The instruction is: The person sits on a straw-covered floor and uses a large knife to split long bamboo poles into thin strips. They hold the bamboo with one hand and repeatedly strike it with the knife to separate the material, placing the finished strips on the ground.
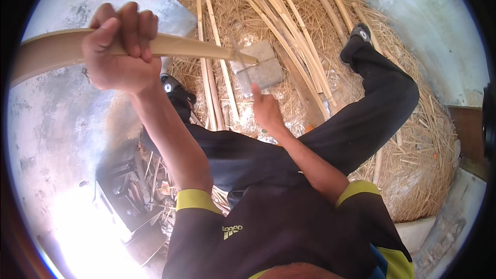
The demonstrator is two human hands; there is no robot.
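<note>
My left hand (124, 54) is raised at the upper left, its fingers wrapped round a long, pale split bamboo strip (194, 47). One end of the strip runs off past the left rim. The other end reaches over a grey block (266, 75) on the floor. My right hand (268, 111) is closed, index finger stretched forward, on a knife (246, 75) with a thin blade smeared by motion. The blade crosses the strip close to its far end; whether it cuts in, I cannot tell. The knife's handle is hidden in my hand.
Several split bamboo strips (294, 33) lie beyond the block, and more strips (211, 82) lie left of it. Shavings (413, 175) cover the floor. My legs spread to either side. Pale walls (423, 26) rise at both sides, with scraps (150, 181) at the lower left.
</note>
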